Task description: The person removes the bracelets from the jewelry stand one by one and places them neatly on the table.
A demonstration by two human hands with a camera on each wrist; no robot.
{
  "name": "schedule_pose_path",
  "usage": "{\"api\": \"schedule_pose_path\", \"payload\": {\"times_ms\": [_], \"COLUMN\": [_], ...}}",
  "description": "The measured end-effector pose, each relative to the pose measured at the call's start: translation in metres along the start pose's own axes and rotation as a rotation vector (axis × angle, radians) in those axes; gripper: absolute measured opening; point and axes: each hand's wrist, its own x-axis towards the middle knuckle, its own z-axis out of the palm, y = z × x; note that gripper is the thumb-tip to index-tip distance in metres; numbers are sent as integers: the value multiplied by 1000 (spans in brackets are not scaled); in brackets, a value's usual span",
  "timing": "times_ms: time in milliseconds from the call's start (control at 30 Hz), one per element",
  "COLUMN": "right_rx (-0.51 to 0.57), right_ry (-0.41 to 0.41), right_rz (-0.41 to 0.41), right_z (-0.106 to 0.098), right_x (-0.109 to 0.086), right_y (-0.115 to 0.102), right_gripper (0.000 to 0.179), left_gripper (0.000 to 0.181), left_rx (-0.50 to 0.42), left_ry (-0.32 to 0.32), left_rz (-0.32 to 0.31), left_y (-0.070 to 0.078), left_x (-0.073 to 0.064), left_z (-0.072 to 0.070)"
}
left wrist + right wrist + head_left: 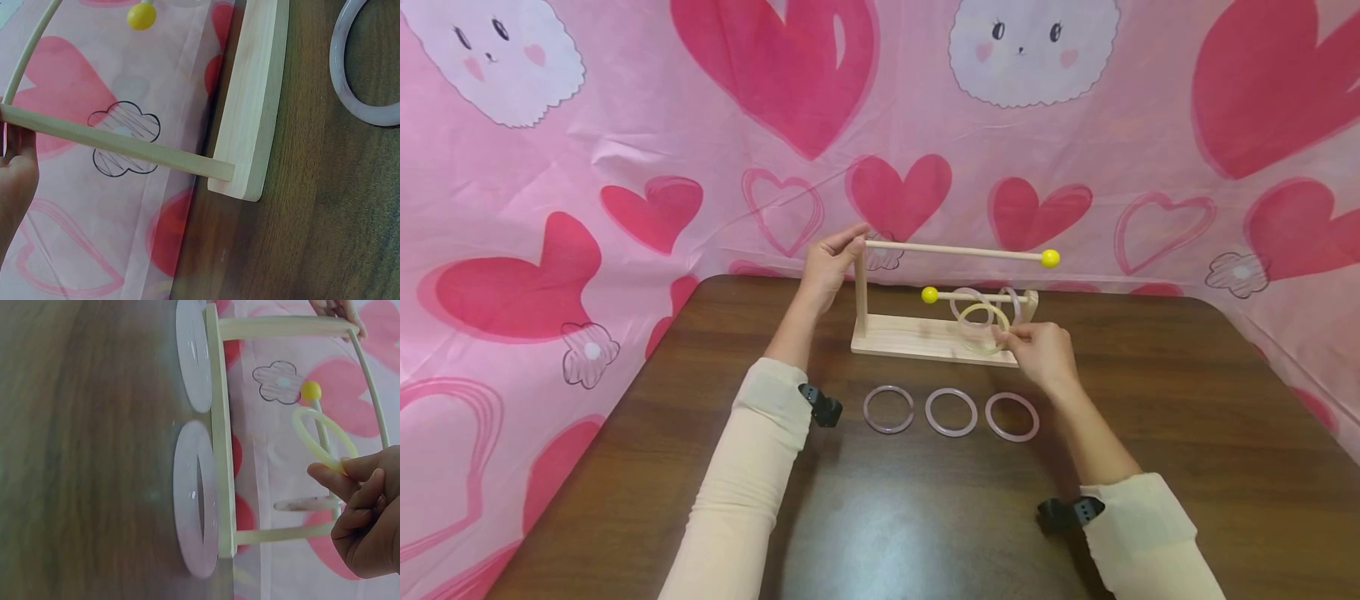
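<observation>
A wooden stand [925, 339] has an upper rod [955, 248] and a lower rod [958, 296], each tipped with a yellow ball. My left hand [830, 267] grips the top of the stand's left post [125, 140], where the upper rod joins it. Between thumb and fingertips, my right hand [1043, 354] pinches a pale yellow ring [1000, 312]. The yellow ring overlaps the lower rod in the right wrist view, near its ball [310, 390]. Two pale lilac rings hang on the lower rod, one of them [1017, 307] close to the right post.
In front of the stand three pale lilac rings lie in a row on the brown wooden table: a left ring [867, 418], a middle ring [930, 418] and a right ring [989, 421]. A pink heart-printed cloth [910, 125] hangs behind the table.
</observation>
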Motion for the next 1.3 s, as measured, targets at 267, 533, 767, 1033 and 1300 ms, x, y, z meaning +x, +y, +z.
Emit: {"api": "schedule_pose_path", "payload": {"times_ms": [267,533,767,1033,1300], "right_rx": [-13,-35,-50,-73,-97], "right_ry": [-41,-109,-159,-209,-275], "right_rz": [4,6,22,37,41], "right_z": [-12,-25,-34,-43,-52], "right_x": [-7,-10,-12,-12,-16], "right_y": [15,28,35,41,50], "right_gripper": [23,26,29,31,33], "left_gripper": [32,31,32,30,30], "left_rx": [-12,-17,-18,-19,-26], "left_ry": [-1,-11,-15,-20,-18], "left_rz": [-11,7,19,19,15], "left_y": [0,-1,-1,-1,0], "left_x": [0,0,1,1,2], "left_z": [0,-1,-1,-2,0]}}
